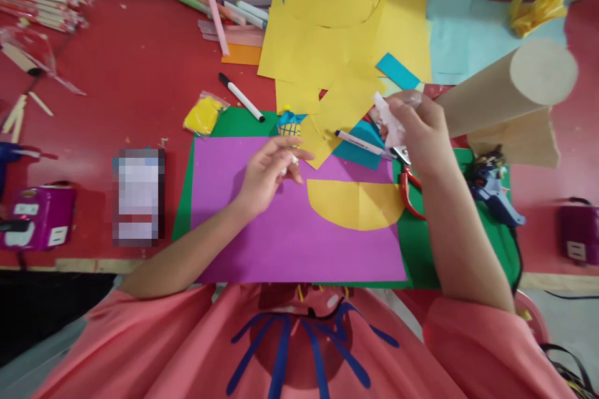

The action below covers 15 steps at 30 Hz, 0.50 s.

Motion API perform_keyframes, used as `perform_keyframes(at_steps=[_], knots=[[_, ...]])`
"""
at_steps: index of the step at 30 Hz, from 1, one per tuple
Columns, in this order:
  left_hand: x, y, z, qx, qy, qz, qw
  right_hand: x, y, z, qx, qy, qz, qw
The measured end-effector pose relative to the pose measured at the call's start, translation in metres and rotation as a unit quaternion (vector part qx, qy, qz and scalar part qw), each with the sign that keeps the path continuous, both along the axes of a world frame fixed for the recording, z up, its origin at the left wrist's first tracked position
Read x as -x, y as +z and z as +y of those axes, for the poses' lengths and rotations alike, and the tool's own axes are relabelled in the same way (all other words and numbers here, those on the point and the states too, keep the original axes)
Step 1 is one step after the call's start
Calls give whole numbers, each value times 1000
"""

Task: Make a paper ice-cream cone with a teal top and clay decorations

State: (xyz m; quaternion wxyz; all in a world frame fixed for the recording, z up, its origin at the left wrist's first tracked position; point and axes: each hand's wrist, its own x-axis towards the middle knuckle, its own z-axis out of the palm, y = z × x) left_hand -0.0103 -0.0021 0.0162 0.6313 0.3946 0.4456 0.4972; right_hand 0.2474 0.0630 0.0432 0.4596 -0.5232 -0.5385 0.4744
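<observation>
My left hand [266, 174] is over the purple sheet [253, 230], its fingers bent around a small white wad [289, 165] whose kind I cannot make out. My right hand [423, 131] pinches a crumpled white tissue-like piece [390, 118] above the red-handled scissors [406, 190], whose blades are partly hidden. Between the hands lie a white marker [360, 141] and a yellow half-round paper cutout [358, 204] with a centre crease. Just beyond my left fingers is a small yellow figure with blue grid lines and a blue top [289, 124].
A green mat [423, 255] lies beneath the purple sheet. Yellow sheets [337, 31] and a cardboard tube [491, 87] are at the back. At the right is a glue gun [496, 190]; at the left, a blurred-out phone-like rectangle [138, 196] and a yellow packet [204, 114].
</observation>
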Motion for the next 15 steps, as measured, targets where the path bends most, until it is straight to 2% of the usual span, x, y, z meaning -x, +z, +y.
perform_keyframes(at_steps=[3, 6, 9, 12, 15], knots=[[-6, -2, -6, 67, -92, -31, 993, 6, -3, 16, -82, -16, -148, 985], [-9, -1, -9, 103, -108, -68, 986, 16, -4, 7, -169, -32, -240, 956], [-8, 0, -8, 105, -101, -31, 989, 23, -7, -14, -172, -4, -224, 959], [-5, -1, -8, 105, -95, 50, 989, 23, -10, -33, -119, -4, -153, 981], [0, -2, -8, 75, -85, 68, 991, 19, -7, -45, -77, -7, -93, 993]])
